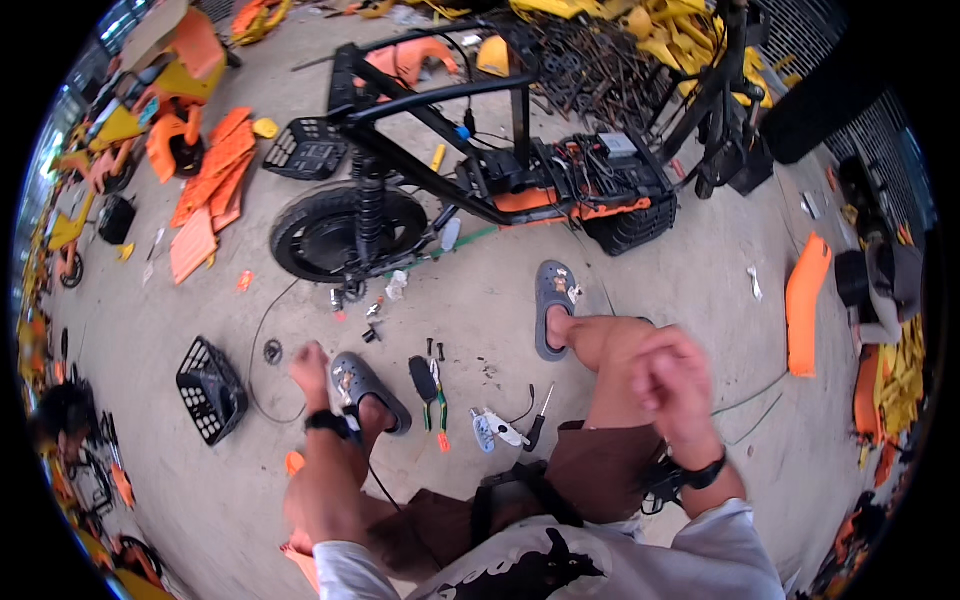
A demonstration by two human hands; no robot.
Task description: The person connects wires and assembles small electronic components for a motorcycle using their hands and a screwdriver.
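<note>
My left hand (311, 372) hangs in the air beside my left shoe, nearest to the black plastic basket (212, 392); its fingers are hidden. My right hand (672, 385) is raised over my right knee, its fingers smeared by motion and touching nothing that I can make out. On the floor between my feet lie pliers (441, 400) with green handles, a dark oval object (421, 378), a screwdriver (540, 418) and a white piece with a short cable (508, 428). Small dark bolts (436, 349) rest beyond the pliers. Ahead stands a stripped black scooter frame (432, 101) with a rear wheel (345, 235).
Exposed wiring (595, 165) fills the scooter's floor section. A second black basket (305, 148) sits behind the wheel. Orange panels (215, 170) are stacked at the left, and a long orange panel (806, 308) lies at the right. Chains and metal parts (590, 75) are heaped at the back.
</note>
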